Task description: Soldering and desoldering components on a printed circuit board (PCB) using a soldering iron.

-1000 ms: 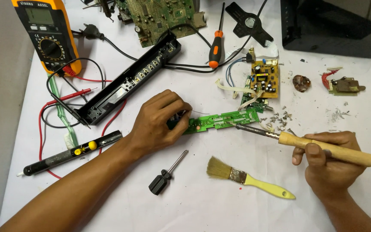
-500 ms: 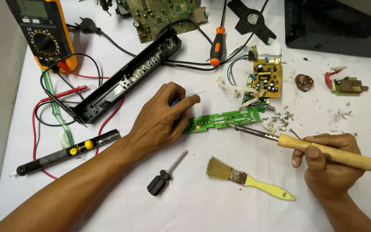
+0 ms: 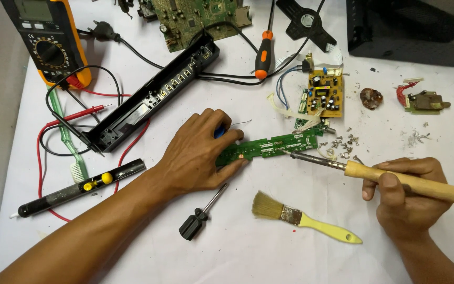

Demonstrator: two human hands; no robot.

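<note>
Head view: left hand (image 3: 198,155) lies palm down on the white table (image 3: 237,252), forearm coming in from lower left, fingers loosely together and curled, tips pressing the left end of the narrow green circuit board (image 3: 271,145); something blue shows under the fingers, cannot tell what. Right hand (image 3: 403,194) enters from lower right, fingers wrapped tight around the wooden handle of the soldering iron (image 3: 374,174), thumb on top, metal tip touching the board's right end. Board lies mid-table between both hands. Yellow-handled brush (image 3: 303,216) and small black screwdriver (image 3: 202,214) lie just below. Loose screws (image 3: 342,143) sit beside the iron tip. Multimeter (image 3: 48,42) upper left.
</note>
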